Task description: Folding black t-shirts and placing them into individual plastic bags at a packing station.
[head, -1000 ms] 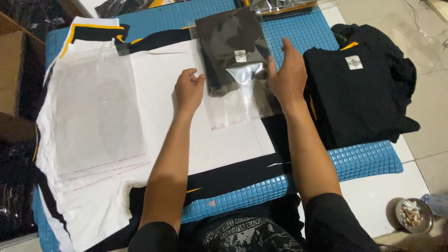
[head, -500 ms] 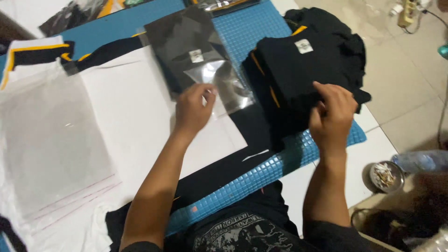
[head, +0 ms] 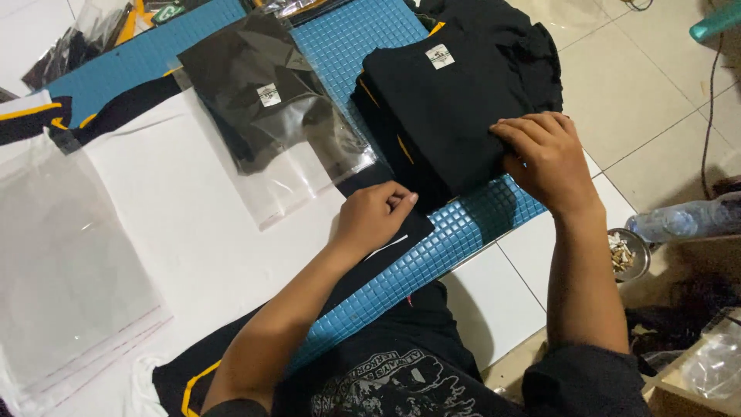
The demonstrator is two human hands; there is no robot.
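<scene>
My right hand (head: pixel 544 158) grips the near edge of the folded black shirt (head: pixel 444 116), top of the stack on the blue mat (head: pixel 463 232). Soft, light, floppy; best held w/ fingers under the fold. Left hand (head: pixel 374 220) rests loosely curled, holding nothing.

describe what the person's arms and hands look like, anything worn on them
Both forearms are bare, and the left hand and right hand wear no gloves, rings or watch that show. Short black sleeves end near the elbows, part of a black shirt with a pale print.
</scene>
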